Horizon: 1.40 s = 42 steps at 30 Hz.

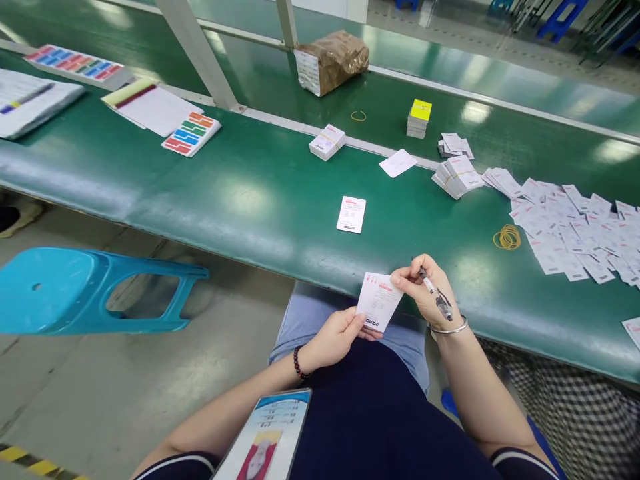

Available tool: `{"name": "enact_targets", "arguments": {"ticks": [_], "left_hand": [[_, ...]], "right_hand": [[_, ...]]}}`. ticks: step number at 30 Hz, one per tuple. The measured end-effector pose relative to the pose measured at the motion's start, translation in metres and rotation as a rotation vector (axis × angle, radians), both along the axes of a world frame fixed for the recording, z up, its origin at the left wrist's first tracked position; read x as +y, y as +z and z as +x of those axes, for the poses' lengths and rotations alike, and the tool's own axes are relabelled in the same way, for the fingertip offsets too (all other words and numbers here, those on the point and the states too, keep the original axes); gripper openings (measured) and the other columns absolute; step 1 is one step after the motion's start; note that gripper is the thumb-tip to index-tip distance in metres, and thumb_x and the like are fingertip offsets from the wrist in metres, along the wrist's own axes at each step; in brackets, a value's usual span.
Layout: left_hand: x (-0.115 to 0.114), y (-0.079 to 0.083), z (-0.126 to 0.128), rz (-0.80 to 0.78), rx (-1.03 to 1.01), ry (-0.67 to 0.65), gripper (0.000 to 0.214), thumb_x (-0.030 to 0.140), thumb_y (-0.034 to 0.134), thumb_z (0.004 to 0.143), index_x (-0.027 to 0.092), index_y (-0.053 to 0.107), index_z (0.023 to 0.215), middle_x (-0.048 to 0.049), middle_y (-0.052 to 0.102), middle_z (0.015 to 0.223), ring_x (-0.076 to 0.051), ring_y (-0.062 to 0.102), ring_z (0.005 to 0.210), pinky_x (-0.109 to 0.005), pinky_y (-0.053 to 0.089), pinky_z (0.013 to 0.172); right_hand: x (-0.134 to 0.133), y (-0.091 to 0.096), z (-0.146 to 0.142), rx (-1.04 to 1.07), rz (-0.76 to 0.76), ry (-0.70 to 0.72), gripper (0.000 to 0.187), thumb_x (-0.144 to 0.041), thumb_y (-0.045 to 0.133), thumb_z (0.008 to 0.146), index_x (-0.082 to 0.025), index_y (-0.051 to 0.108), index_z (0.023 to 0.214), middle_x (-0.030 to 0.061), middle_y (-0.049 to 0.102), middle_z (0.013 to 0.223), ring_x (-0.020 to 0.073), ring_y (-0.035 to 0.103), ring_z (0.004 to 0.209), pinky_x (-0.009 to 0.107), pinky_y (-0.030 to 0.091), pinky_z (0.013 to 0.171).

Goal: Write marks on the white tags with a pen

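Badge (263, 433) below left hand (334, 340) and right hand (423, 288) pinching a card (380, 301), pen (436, 297) in right

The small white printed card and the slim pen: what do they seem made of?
The small white printed card looks like stiff matte paper card, staying flat as it is held. The slim pen looks like glossy plastic, shining along its barrel; its small bright parts might be metal.
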<state>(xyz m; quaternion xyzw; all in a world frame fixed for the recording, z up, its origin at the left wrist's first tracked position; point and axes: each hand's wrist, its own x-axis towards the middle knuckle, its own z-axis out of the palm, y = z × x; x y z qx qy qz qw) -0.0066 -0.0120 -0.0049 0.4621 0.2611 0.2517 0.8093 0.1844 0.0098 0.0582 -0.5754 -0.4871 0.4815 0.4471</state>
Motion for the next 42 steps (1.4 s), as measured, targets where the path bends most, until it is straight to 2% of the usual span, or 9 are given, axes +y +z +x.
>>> {"name": "enact_targets", "arguments": {"ticks": [5,11,15,19,25,30,35,39,42], "left_hand": [[-0.003,-0.008,0.002,-0.049,-0.027,0.061,0.058,0.053,0.041,0.088,0.0,0.047,0.108,-0.0185,0.06,0.095,-0.02,0.062,0.084,-0.037,0.051,0.082],[-0.003,-0.012,0.004,-0.112,-0.077,0.075,0.057,0.052,0.044,0.087,0.0,0.048,0.11,-0.0181,0.06,0.097,-0.022,0.061,0.084,-0.038,0.05,0.082],[-0.003,-0.01,0.005,-0.152,-0.132,0.099,0.054,0.048,0.044,0.089,-0.001,0.048,0.112,-0.0185,0.059,0.101,-0.02,0.061,0.086,-0.037,0.05,0.083],[-0.002,-0.005,0.004,-0.192,-0.151,0.122,0.055,0.046,0.047,0.087,-0.002,0.047,0.113,-0.0195,0.057,0.104,-0.021,0.061,0.087,-0.037,0.05,0.084],[0.001,-0.002,0.005,-0.272,-0.188,0.147,0.055,0.043,0.051,0.085,-0.001,0.047,0.117,-0.0207,0.053,0.114,-0.021,0.06,0.091,-0.036,0.051,0.084],[0.003,-0.003,0.005,-0.248,-0.183,0.187,0.055,0.043,0.049,0.086,-0.001,0.046,0.118,-0.0203,0.053,0.115,-0.021,0.06,0.091,-0.034,0.051,0.082],[0.003,-0.01,0.008,-0.227,-0.156,0.216,0.052,0.044,0.048,0.088,0.002,0.046,0.118,-0.0188,0.05,0.12,-0.021,0.056,0.1,-0.035,0.05,0.085],[0.003,-0.012,0.008,-0.217,-0.156,0.245,0.052,0.044,0.047,0.088,0.002,0.044,0.119,-0.0197,0.048,0.123,-0.022,0.055,0.103,-0.036,0.05,0.084],[0.003,-0.011,0.008,-0.244,-0.168,0.26,0.05,0.044,0.048,0.088,0.003,0.045,0.117,-0.0192,0.047,0.123,-0.023,0.054,0.104,-0.037,0.049,0.086]], "right_hand": [[0.001,-0.002,0.001,-0.151,-0.023,-0.032,0.048,-0.029,0.072,0.068,-0.014,0.028,0.081,0.0072,0.062,0.081,0.011,0.055,0.069,0.024,0.045,0.064],[0.002,-0.003,0.001,-0.173,-0.022,-0.024,0.045,-0.03,0.069,0.072,-0.014,0.027,0.081,0.0066,0.061,0.081,0.0093,0.053,0.068,0.023,0.044,0.064],[0.002,-0.004,0.002,-0.221,-0.012,-0.04,0.044,-0.032,0.068,0.072,-0.014,0.029,0.082,0.0074,0.062,0.085,0.0113,0.056,0.072,0.025,0.046,0.067],[0.002,-0.004,0.004,-0.311,-0.027,-0.072,0.047,-0.031,0.072,0.067,-0.015,0.031,0.081,0.0073,0.062,0.08,0.0119,0.053,0.066,0.025,0.044,0.062],[0.0,-0.006,0.003,-0.285,0.032,-0.045,0.042,-0.025,0.069,0.071,-0.015,0.03,0.083,0.0061,0.062,0.087,0.0122,0.056,0.073,0.026,0.047,0.066],[-0.001,-0.006,0.004,-0.376,0.018,-0.056,0.042,-0.024,0.07,0.069,-0.015,0.032,0.082,0.0046,0.061,0.078,0.0111,0.054,0.065,0.023,0.046,0.061],[-0.003,-0.004,0.004,-0.343,0.015,-0.018,0.041,-0.033,0.066,0.075,-0.015,0.03,0.083,0.008,0.061,0.091,0.012,0.057,0.076,0.026,0.049,0.068],[-0.004,-0.003,0.004,-0.434,-0.04,-0.032,0.042,-0.034,0.068,0.071,-0.015,0.033,0.083,0.0048,0.06,0.08,0.011,0.053,0.066,0.025,0.045,0.061],[-0.006,-0.006,0.006,-0.366,-0.036,-0.034,0.044,-0.03,0.071,0.068,-0.015,0.031,0.082,0.0049,0.059,0.081,0.012,0.053,0.068,0.025,0.045,0.062]]}}
